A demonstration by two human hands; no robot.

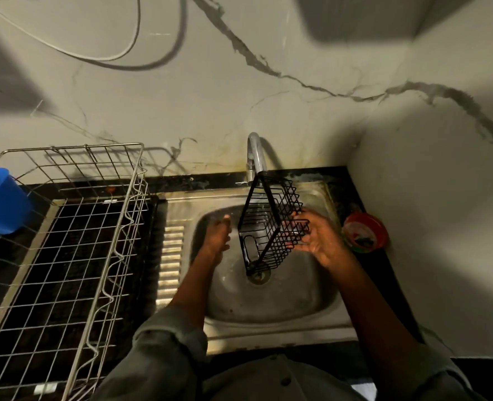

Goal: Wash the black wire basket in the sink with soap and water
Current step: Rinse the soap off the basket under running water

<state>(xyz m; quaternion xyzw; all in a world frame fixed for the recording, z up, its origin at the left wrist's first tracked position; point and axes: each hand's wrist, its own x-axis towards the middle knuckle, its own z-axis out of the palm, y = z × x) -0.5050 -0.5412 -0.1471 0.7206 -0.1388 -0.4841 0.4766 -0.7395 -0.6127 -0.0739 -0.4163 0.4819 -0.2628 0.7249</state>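
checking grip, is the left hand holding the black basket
No, only the right hand grips the black wire basket; the left hand is apart.

A large silver wire dish rack (66,250) sits on a dark counter, a blue plastic container (0,201) hooked on its far edge. A red round tub (365,233) stands in the counter's corner.

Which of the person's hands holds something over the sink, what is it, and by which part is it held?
The right hand holds the black wire basket by its right side wires. The left hand holds nothing.
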